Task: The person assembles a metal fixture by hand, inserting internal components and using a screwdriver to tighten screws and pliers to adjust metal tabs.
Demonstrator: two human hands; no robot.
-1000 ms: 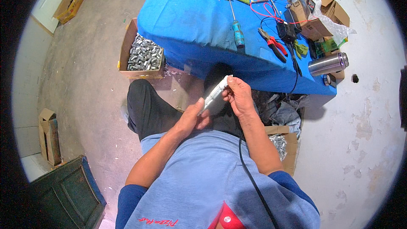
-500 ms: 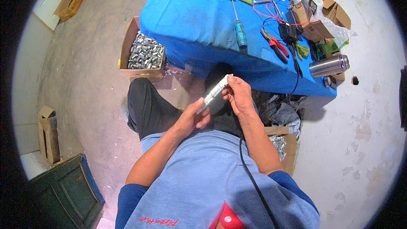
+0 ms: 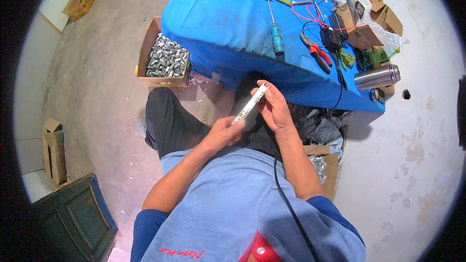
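Above my lap I hold a narrow white-and-silver strip-shaped piece (image 3: pixel 250 104), tilted with its upper end to the right. My left hand (image 3: pixel 224 133) is closed on its lower end, thumb on top. Fingers of my right hand (image 3: pixel 274 106) grip the upper end. Whether the strip is one part or several joined together is too small to tell. Beyond my hands hangs the edge of the blue-covered table (image 3: pixel 208 29). On it lie a teal-handled screwdriver (image 3: pixel 276 39) and red-and-black pliers (image 3: pixel 318 56).
A cardboard box (image 3: pixel 145 63) of small metal parts stands on the floor left of the table. A steel flask (image 3: pixel 376 77) lies at the table's right edge beside the wall. A black cable (image 3: pixel 291 204) runs across my shirt. Another box (image 3: pixel 331 170) sits by my right side.
The strip has turned in my fingers, so a narrower side with darker spots now faces up. My right-hand fingers have shifted around its upper end, and my left hand has rolled over slightly.
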